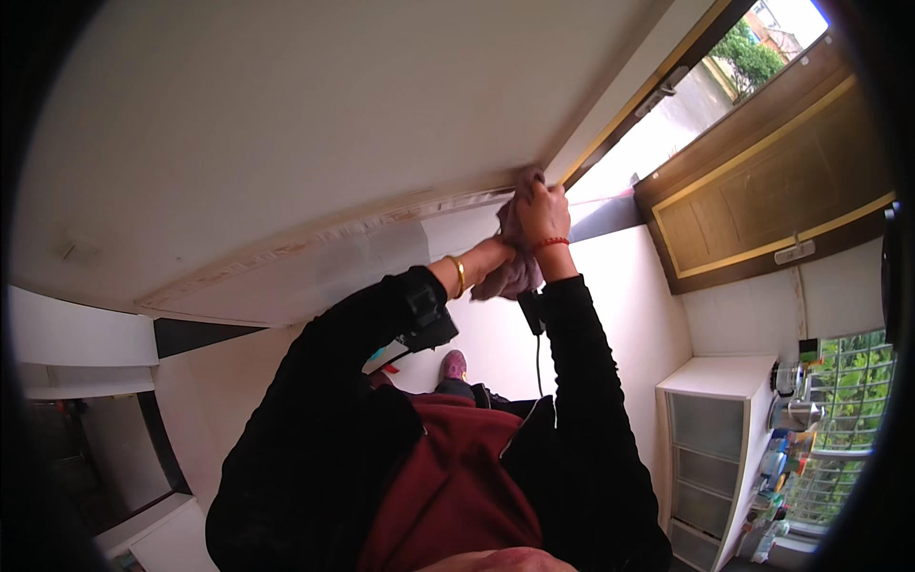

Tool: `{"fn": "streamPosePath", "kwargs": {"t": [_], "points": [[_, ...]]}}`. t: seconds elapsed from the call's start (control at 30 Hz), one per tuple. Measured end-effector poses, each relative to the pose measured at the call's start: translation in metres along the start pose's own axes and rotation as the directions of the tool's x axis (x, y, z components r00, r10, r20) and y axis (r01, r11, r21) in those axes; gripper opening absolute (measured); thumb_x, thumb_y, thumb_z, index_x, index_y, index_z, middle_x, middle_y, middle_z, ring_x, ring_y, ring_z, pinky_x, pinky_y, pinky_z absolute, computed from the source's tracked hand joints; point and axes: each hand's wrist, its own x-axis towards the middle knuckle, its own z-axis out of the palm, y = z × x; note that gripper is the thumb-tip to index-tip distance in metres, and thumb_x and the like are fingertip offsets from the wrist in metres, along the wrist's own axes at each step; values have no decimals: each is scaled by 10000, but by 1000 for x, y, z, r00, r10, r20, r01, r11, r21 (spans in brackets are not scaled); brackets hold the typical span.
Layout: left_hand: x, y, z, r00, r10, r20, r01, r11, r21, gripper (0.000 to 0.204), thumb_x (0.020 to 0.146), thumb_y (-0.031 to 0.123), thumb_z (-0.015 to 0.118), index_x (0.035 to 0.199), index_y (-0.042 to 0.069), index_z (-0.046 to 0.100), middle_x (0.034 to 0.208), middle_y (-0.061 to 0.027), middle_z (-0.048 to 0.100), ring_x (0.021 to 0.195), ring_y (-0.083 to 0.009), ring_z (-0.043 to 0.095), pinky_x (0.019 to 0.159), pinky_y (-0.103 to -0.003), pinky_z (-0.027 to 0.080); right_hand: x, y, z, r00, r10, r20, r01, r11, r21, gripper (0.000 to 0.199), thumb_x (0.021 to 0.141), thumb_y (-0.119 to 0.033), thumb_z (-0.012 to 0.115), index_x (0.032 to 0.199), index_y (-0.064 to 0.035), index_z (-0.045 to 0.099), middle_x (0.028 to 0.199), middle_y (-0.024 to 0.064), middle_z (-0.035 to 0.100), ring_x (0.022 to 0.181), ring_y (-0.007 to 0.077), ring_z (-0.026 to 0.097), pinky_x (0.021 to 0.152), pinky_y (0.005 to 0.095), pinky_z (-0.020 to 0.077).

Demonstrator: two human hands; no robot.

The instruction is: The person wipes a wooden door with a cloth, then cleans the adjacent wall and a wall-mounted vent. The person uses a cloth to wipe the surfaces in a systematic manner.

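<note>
A crumpled mauve-grey cloth (510, 279) hangs between my two hands at the lower corner of a large white wall (315, 105), beside the door frame (629, 110). My right hand (545, 212), with a red bead bracelet, is closed around the cloth's upper part; a bunched end sticks up past the fingers by the corner. Just below and to its left, my left hand (489, 255), with a gold bangle, is closed on the cloth's lower part. Its fingertips are partly hidden in the folds. Along the wall's bottom runs a skirting strip (334, 234) with brownish worn marks.
A brown panelled door (772, 176) stands open at the right, with daylight outside. A white cabinet (710, 429) with frosted fronts is at the lower right, under a barred window (853, 419) with several items. My shoe (453, 365) rests on the pale floor. A dark opening (95, 448) shows lower left.
</note>
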Motion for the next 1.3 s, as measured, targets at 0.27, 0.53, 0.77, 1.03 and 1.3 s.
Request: {"fn": "streamPosePath", "kwargs": {"t": [0.27,0.53,0.77,1.03,1.3], "points": [[-17,-6,-20,999,50,7,-49,996,-76,424,790,7,526,1212,-32,539,1083,-139,633,974,-218,621,885,-341,519,-18,14,-3,982,-118,-145,143,974,175,269,796,-229,665,997,-50,656,1061,218,584,960,393,593,784,444,513],[-41,-31,-58,995,71,-72,-80,989,-122,414,851,61,499,1261,32,547,1139,-114,619,1035,-203,576,903,-323,470,-18,-61,5,999,32,-4,-31,988,151,280,803,-258,637,995,-55,662,1049,220,585,974,387,588,763,461,519],[-119,-95,-133,981,8,-194,-62,960,-273,372,841,109,512,1202,49,580,1099,-113,650,965,-225,630,862,-373,505,-82,-193,44,984,-168,55,160,980,121,208,832,-220,582,983,-106,666,1111,190,567,940,348,612,722,471,530],[-174,-94,-163,950,-84,-301,31,983,-179,303,892,206,563,1184,126,576,1149,-68,632,1050,-156,596,882,-296,489,-127,-235,74,880,-475,18,343,660,669,243,788,-170,638,1021,-108,662,961,125,641,866,293,641,766,405,525],[-188,-74,-172,879,247,-407,-82,920,382,603,767,141,619,1337,14,466,1001,-143,652,916,-220,624,818,-320,497,-91,-18,30,745,32,666,-656,-140,741,408,886,-220,534,1209,29,548,1146,157,628,1059,286,616,903,391,528]]}}
